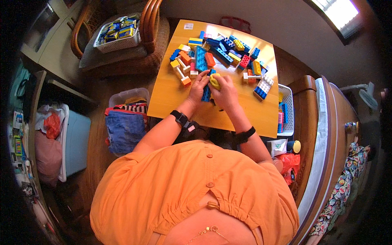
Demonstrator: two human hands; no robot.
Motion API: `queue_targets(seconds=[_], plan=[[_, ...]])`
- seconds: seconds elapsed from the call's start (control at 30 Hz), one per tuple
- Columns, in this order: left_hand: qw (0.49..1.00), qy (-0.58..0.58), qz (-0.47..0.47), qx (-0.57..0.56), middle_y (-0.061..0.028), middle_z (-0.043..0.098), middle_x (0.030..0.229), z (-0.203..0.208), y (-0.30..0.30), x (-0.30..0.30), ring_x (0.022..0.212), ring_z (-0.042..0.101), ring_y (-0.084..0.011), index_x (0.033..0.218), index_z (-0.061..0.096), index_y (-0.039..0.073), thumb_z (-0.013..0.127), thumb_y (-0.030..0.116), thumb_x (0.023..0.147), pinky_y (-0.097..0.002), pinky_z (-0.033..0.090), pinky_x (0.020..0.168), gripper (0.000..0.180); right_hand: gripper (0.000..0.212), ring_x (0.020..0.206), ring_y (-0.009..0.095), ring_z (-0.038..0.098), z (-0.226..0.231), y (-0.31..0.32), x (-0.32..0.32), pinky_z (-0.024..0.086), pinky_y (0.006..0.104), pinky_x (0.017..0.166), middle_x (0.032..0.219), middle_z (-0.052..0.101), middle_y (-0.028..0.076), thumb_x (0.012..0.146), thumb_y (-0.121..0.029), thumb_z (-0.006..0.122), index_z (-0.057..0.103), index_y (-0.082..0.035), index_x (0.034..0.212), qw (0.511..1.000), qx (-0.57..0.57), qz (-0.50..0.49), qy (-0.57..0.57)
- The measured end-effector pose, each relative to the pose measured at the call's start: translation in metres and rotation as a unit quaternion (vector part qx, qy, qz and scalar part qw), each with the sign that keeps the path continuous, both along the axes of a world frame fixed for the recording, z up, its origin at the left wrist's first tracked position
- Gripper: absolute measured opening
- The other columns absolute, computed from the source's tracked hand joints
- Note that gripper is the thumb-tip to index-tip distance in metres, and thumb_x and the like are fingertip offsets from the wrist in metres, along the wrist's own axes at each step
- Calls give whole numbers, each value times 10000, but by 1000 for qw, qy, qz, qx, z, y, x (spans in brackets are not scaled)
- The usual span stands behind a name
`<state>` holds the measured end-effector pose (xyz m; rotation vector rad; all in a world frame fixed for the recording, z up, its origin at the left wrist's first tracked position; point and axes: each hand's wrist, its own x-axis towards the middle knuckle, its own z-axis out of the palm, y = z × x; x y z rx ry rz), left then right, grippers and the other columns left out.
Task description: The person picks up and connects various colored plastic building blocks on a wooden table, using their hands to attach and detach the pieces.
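Observation:
Over the near part of a wooden table, both my hands are close together. My left hand is closed at the side of a long blue toy brick, its fingertips on the upper end. In the closed fingers of my right hand is a small rounded yellow piece, pressed against the blue brick; its exact kind does not show. Just beyond lie a teal building plate and an orange brick. White bar-shaped pieces with orange and yellow bricks lie to the left of my hands.
Several blue, red and yellow bricks cover the table's far side, with a white-and-blue block at right. A white basket of bricks stands beyond the right edge. Left are a bin of clothes and a wicker chair bearing a basket of packets.

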<state>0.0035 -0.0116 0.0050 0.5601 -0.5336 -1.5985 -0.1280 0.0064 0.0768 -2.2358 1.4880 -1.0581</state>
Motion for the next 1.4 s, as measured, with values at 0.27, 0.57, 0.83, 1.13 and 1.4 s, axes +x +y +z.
queue_targets(seconds=[0.27, 0.57, 0.83, 1.13, 1.4], plan=[[993, -99, 52, -25, -19, 635, 1106, -1, 3, 1, 945, 600, -79, 1338, 563, 93, 622, 127, 998, -232, 515, 816, 347, 407, 914, 358, 662, -11, 67, -19, 558, 431, 766, 1071, 623, 144, 804, -170, 763, 673, -163, 1201, 996, 29, 81, 26], [983, -163, -58, -67, -49, 623, 1131, 14, 18, 0, 960, 629, -124, 1419, 466, 63, 768, 32, 853, -256, 521, 849, 642, 256, 922, 311, 663, 18, 22, -53, 538, 388, 793, 992, 653, 143, 817, -151, 783, 730, -67, 1053, 994, 6, 15, -105], [968, -186, -146, -89, -26, 678, 1179, 24, 21, 8, 1004, 634, -90, 1373, 581, 20, 759, 69, 862, -249, 520, 875, 543, 405, 949, 285, 677, 12, -22, -60, 539, 369, 826, 1035, 674, 154, 795, -296, 824, 693, -16, 1056, 977, 170, 51, -118], [988, -64, -140, 13, -77, 696, 1082, 8, 7, 16, 928, 681, -147, 1272, 618, 4, 542, 251, 1019, -266, 544, 838, 361, 370, 916, 147, 666, -3, -24, -47, 550, 291, 768, 1059, 690, 76, 881, -277, 779, 683, -23, 1133, 912, 250, -2, -325], [997, -22, -56, 50, -91, 693, 1062, 0, 0, 13, 921, 671, -170, 1192, 632, 27, 421, 315, 1065, -292, 535, 840, 379, 399, 922, 135, 631, -46, 28, -12, 528, 294, 813, 1032, 663, 59, 889, -243, 769, 620, -58, 1210, 949, 230, 71, -203]])
